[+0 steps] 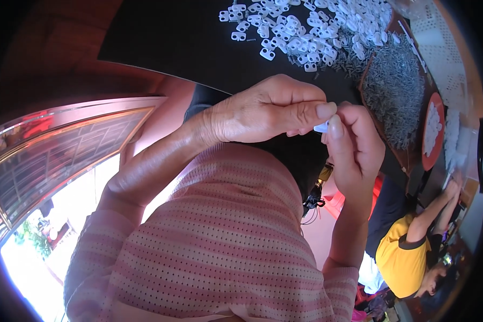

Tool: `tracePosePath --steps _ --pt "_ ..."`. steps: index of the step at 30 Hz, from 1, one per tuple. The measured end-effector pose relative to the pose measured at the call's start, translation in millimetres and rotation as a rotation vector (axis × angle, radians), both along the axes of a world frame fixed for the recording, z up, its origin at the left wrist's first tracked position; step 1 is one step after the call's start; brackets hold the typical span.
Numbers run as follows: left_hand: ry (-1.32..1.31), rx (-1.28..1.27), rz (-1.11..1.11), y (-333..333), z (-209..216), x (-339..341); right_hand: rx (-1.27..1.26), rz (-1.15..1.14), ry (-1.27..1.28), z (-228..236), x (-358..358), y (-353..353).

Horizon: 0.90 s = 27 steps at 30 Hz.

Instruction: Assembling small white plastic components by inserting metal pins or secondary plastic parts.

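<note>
My left hand and my right hand meet in front of my chest, fingertips almost touching. A small white plastic piece shows between them, pinched by my right thumb and fingers. The thumb and forefinger of my left hand are pressed together right beside it. Whatever they grip is hidden by the fingers. On the dark table beyond lie many loose white plastic pieces with round holes, and small metal screws are heaped to their right.
The dark tabletop ends in an edge just beyond my left wrist. A red dish of white pieces stands at the right, near a perforated white panel. Another person in a yellow shirt works at the lower right.
</note>
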<state>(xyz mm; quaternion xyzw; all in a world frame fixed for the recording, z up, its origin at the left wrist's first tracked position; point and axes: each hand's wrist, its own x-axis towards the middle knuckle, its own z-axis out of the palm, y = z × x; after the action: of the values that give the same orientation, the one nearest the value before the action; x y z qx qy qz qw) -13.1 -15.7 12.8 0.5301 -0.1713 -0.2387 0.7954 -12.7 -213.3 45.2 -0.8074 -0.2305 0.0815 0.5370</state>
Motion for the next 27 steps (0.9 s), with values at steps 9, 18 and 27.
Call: tracePosePath --steps 9,18,27 --pt "-0.009 0.058 0.138 -9 0 -3 0.118 0.001 0.223 2 2 -5" --pt "-0.012 0.112 0.121 -8 1 -2 -0.135 0.113 -0.438 -1 9 3" --pt "0.024 0.124 0.156 -8 2 -4 -0.167 0.115 -0.44 0 3 9"
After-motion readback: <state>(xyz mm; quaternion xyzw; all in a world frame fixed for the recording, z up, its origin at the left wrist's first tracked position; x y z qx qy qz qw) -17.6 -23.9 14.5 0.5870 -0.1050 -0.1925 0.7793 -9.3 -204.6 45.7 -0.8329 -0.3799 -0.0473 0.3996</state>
